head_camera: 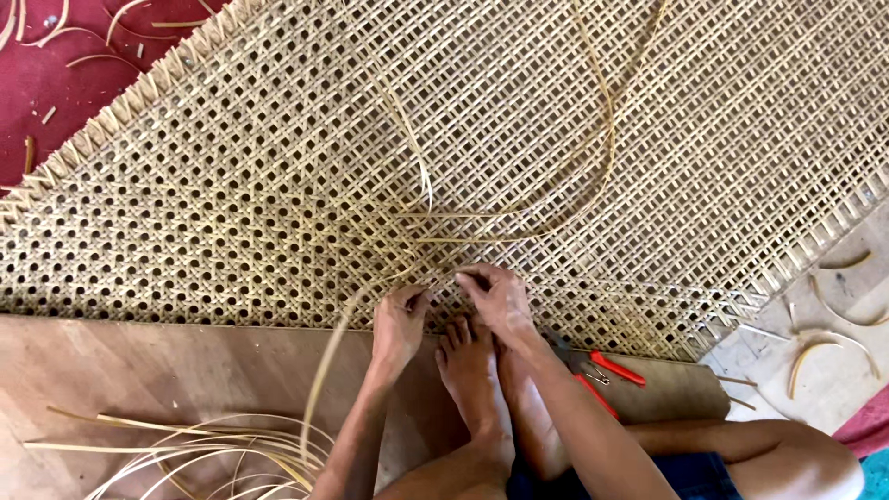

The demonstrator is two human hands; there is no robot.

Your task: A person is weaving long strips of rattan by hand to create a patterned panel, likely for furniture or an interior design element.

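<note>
A large woven cane mat (278, 167) with an open lattice pattern fills most of the head view. My left hand (398, 324) pinches a thin cane strip (324, 370) at the mat's near edge. My right hand (495, 298) grips another strand right beside it, fingertips pressed into the weave. Long loose cane strips (607, 139) loop up across the mat from where my hands meet. My bare foot (472, 380) rests on the board just below both hands.
A wooden board (167, 370) lies under the mat's near edge. Red-handled pliers (602, 370) lie by my right forearm. A bundle of loose cane strips (204, 454) sits at bottom left. Cane offcuts (824, 343) lie on the floor at right, red carpet (56, 65) at top left.
</note>
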